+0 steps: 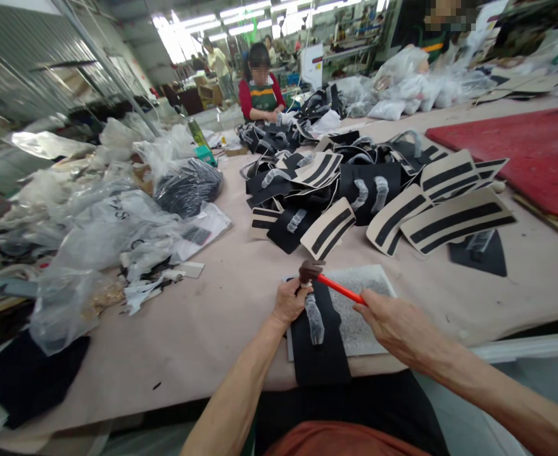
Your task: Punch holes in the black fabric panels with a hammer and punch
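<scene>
My right hand (395, 324) is closed round the red handle of a small hammer (329, 282), whose dark head hovers just above my left hand. My left hand (290, 301) is curled, pinching the top of a black flat piece (320, 356) with a plastic-wrapped strap (314, 320) on it. The piece lies over a grey speckled slab (361, 297) at the table's near edge. What the left fingers press is hidden under them.
A heap of black and beige striped pieces (383, 196) fills the table's middle. Plastic bags (102, 228) crowd the left side. A red mat (520, 152) lies at right. A person in a green apron (261, 85) works at the far end.
</scene>
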A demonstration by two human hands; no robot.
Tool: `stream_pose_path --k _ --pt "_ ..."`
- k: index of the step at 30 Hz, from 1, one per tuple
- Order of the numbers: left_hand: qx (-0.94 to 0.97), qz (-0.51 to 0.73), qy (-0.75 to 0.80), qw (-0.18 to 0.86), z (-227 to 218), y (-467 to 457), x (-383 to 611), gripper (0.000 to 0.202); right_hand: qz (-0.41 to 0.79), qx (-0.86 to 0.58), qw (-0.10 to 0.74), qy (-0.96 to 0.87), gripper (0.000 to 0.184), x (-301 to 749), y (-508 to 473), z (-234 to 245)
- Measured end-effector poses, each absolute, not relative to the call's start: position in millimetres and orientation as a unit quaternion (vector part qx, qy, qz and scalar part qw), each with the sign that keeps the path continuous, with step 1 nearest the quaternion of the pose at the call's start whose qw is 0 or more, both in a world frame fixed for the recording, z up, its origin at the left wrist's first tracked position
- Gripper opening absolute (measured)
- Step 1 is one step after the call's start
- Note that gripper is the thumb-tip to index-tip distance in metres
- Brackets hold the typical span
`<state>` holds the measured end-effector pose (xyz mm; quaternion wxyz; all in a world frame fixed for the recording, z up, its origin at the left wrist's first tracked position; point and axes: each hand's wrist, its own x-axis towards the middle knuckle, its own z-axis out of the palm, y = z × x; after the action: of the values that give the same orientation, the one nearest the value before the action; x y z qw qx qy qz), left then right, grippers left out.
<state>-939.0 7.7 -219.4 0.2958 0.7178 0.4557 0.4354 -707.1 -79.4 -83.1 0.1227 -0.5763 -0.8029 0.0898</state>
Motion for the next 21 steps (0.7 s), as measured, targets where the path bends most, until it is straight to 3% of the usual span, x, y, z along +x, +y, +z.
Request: stream_pose_path --k 6,8,12,17,21 --pt "0.704 0.448 0.448 0.322 -220 8 -938 0.016 0.023 -0.577 0.372 -0.727 0.030 -722 -81 -40" --pt "0.709 0.436 0.456 0.316 -220 8 -938 0.012 0.028 -0.581 0.316 -0.750 0.029 -722 -83 -54" --pt "0.720 0.420 0.459 0.309 -222 8 -939 0.008 0.101 -0.603 0.082 -0.787 0.023 -712 -84 -78" --pt "0.715 0.438 0.448 0.310 -222 8 -938 0.016 0.092 -0.655 0.116 -0.741 0.028 -715 -84 -70" --pt "0.730 0.408 0.470 0.283 -218 11 -937 0.010 0.145 -0.629 0.019 -0.763 0.024 -714 -81 -82"
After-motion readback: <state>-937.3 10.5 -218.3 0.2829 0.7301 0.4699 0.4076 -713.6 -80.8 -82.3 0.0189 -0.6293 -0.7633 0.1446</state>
